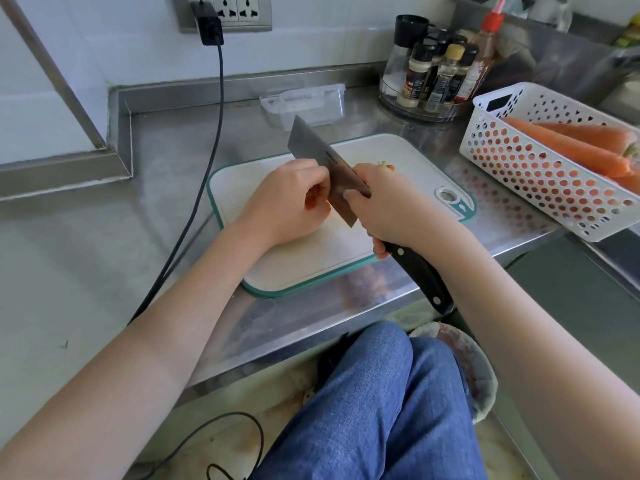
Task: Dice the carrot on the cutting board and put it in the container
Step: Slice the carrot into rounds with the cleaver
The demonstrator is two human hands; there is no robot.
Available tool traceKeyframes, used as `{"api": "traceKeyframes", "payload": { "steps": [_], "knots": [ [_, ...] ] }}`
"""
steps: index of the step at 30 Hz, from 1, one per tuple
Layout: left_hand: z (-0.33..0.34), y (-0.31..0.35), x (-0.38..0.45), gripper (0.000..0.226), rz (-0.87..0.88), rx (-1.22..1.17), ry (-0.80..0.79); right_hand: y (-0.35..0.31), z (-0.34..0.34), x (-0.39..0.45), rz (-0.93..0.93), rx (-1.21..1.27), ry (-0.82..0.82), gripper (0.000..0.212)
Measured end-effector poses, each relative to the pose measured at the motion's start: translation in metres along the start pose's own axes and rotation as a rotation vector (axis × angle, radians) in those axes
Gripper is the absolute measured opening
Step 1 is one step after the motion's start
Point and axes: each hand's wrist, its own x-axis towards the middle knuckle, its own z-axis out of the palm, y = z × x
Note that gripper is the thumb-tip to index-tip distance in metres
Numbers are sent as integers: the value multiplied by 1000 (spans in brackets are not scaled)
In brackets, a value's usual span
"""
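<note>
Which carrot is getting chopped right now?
The small carrot under the left hand on the cutting board, beside the knife. The other carrots lie whole in the white basket.

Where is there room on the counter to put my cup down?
Bare steel lies left of the cutting board, past the black cable. A smaller patch sits between the board and the clear container. The right is crowded: the carrot basket and spice rack.

One cutting board [398,147], one cleaver [311,147], one container [308,103], one basket [540,181], two hands.
</note>
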Motion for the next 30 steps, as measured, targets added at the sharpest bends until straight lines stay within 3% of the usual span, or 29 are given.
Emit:
{"api": "traceKeyframes", "payload": {
  "steps": [20,26,30],
  "knots": [
    [-3,1,-1,19,-43,-73,19,-6,1,-5,16,-42,-9,12],
    [-3,1,-1,9,-84,-82,13,-9,8,-4,15,-146,-1,10],
    [-3,1,-1,14,-62,-74,20,-8,15,-5,-14,-181,-18,12]
  ]
}}
